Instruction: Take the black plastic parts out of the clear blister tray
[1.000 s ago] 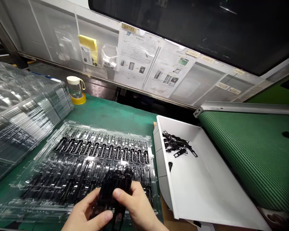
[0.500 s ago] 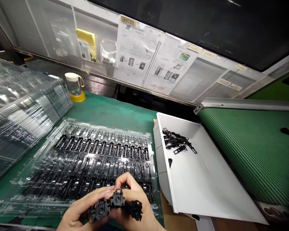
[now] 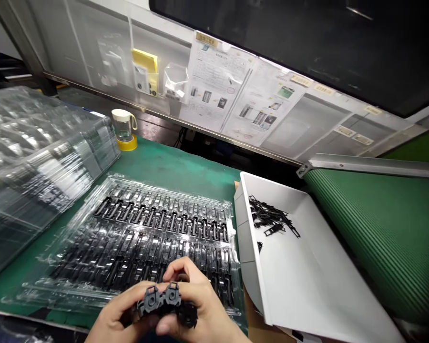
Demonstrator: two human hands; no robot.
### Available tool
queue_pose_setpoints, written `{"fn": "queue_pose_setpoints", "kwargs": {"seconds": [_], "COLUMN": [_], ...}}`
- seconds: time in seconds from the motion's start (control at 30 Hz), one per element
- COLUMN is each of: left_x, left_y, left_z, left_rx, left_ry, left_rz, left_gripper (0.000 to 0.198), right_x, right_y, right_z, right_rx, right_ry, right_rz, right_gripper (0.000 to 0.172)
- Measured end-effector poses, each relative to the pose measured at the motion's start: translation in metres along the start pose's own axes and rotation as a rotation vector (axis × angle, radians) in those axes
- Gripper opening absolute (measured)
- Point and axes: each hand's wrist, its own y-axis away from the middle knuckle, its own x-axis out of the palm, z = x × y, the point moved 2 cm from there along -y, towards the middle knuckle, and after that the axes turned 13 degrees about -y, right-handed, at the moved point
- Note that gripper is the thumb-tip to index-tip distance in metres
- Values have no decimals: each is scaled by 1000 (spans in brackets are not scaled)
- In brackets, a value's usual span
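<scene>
Between my two hands, in front of the tray's near edge, is a small bunch of black plastic parts (image 3: 172, 294), their ends with round centres facing me. My left hand (image 3: 118, 312) has its fingers wrapped round the left part of the bunch. From the other side, my right hand (image 3: 203, 305) grips the parts, its index finger bent above them and its thumb below. Just beyond lies a clear plastic tray (image 3: 93, 196) with rows of slots, many of them filled with long black parts. The far lengths of the held parts are hidden by my fingers.
A white bin (image 3: 307, 281) with a pile of loose black parts (image 3: 271, 216) stands at the right, beside a green conveyor belt (image 3: 364, 228). Stacked clear trays (image 3: 57, 162) rise at the left. A cup (image 3: 122, 123) stands on a yellow tape roll (image 3: 127, 144) behind.
The held parts have drawn closer together, and two ends now sit side by side at nearly one height. My view has shifted slightly, moving the surroundings right in the picture.
</scene>
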Motion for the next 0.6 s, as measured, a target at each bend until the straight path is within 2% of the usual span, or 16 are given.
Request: {"fn": "queue_pose_setpoints", "kwargs": {"seconds": [0.17,0.27,0.37,0.43,0.5,0.53,0.6], "left_x": [-11,-28,-63,-95,-129,-144,-167], "left_y": [-5,0,11,19,27,30,32], "left_z": [27,46,66,78,88,90,91], "left_rx": [108,74,-48,-147,-209,-222,-192], "left_ry": [-108,-187,-271,-347,-427,-469,-585], "left_rz": [62,17,-111,-221,-327,-376,-453], "left_gripper": [28,31,51,47,40,38,34], "right_x": [26,41,54,65,81,90,107], "right_y": [-17,-30,-50,-69,-92,-104,-125], "right_z": [-13,-15,-20,-29,-44,-53,-74], "right_rx": [-99,-183,-232,-330,-503,-582,-639], "right_ry": [-31,11,57,158,313,403,626], "right_rz": [-6,9,2,-8,-2,9,102], "right_gripper": [16,13,15,16,18,20,24]}}
